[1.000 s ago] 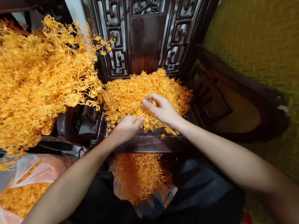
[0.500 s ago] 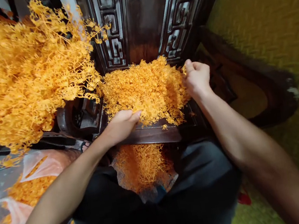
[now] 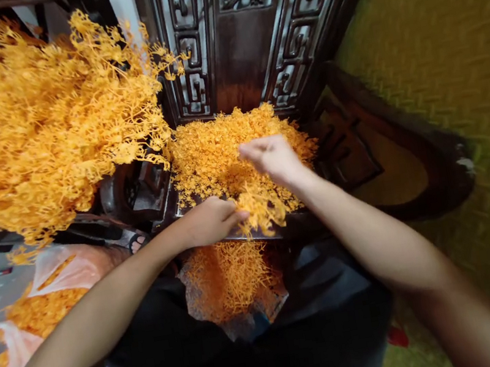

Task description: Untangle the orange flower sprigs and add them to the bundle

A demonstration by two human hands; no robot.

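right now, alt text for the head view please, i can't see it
A person's left hand holds an orange sprig; the right hand, blurred, hovers over an orange heap on a carved, dark wooden chair.

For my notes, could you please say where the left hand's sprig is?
In the head view, the yellow sprig is just below centre, right of the left hand, below the right hand.

No readable text, labels, brands, numbers or signs are showing anywhere in view. Carved wooden panel (image 3: 240, 54) is carrying no legible characters; plastic bag (image 3: 90, 264) is showing no readable print either.
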